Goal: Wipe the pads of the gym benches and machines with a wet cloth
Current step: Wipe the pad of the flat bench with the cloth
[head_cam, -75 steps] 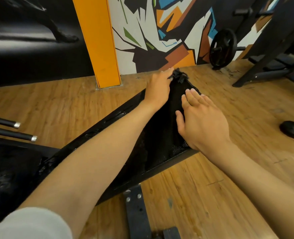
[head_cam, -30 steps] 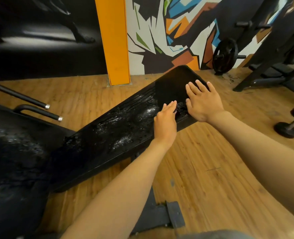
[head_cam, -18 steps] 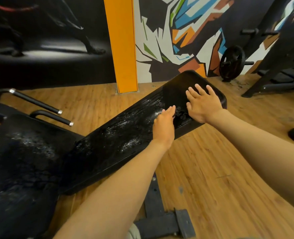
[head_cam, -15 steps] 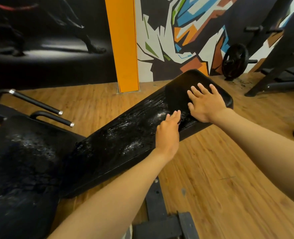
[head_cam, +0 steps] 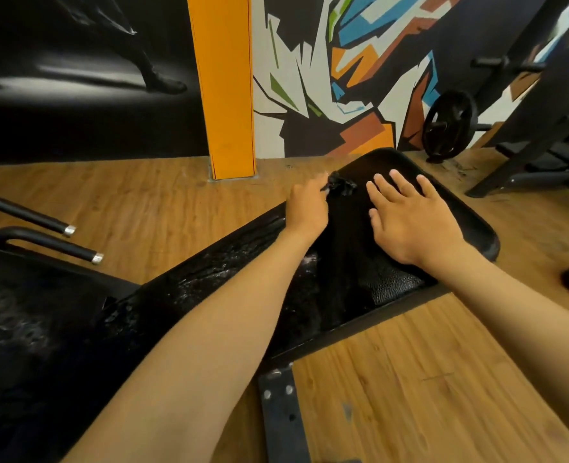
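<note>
Pad (head_cam: pixel 393 289) mostly wet – far end left; left hand (head_cam: pixel 308 208) grips cloth (head_cam: pixel 341 188), right hand (head_cam: pixel 410 222) flat, fingers apart

- Our left hand (head_cam: pixel 308 208) and forearm are bare, no sleeve showing.
- Our right hand (head_cam: pixel 413 222) is bare too: no glove, ring or watch.

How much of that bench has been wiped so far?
Most of the bench pad glistens with wet streaks, so it looks wiped. In hand: the left hand grips a dark cloth near the pad's far end, while the right hand presses flat beside it. Left: the far end by the right hand looks dry, as does a patch at the near edge.
</note>
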Motion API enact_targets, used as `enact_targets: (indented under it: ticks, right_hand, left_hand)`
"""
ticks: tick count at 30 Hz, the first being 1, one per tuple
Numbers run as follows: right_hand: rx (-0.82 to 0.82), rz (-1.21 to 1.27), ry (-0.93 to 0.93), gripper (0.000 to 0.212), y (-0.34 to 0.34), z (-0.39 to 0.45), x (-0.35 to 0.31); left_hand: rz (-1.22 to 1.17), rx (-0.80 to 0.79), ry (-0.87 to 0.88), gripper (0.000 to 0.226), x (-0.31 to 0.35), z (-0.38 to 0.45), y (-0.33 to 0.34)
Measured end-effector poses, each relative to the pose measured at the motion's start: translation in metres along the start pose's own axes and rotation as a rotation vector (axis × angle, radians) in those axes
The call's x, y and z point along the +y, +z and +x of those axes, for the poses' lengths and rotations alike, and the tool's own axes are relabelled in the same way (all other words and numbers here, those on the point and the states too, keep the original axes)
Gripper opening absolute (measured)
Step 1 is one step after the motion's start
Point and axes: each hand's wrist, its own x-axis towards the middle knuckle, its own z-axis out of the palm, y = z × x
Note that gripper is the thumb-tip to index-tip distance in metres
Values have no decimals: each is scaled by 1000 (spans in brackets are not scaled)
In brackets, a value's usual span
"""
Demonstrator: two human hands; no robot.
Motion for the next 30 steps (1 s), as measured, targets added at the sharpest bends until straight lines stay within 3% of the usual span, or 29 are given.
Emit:
enact_targets:
  ticks: [6, 12, 18, 21, 25, 28, 30]
  right_hand:
    - [-13, -9, 28, 67, -2, -1, -6]
    - [-29, -11, 30, 76, -5, -1, -6]
    - [-44, -12, 31, 73, -9, -2, -7]
    - [-45, -14, 29, 75, -9, -1, -7]
    - [-45, -17, 26, 77, -6, 1, -7]
    - [-47, -20, 14, 75, -8, 1, -8]
    - [-64, -1, 8, 74, -10, 1, -8]
  left_hand:
    - [10, 17, 153, 45, -6, -40, -2]
    - [-16, -44, 14, 41, 7, 18, -9]
    - [20, -47, 231, 49, 0, -69, -16]
    - [42, -86, 247, 47, 0, -42, -16]
    - [44, -98, 131, 42, 13, 5, -12]
    - [85, -14, 172, 47, 16, -26, -8]
    - [65, -42, 277, 50, 13, -62, -9]
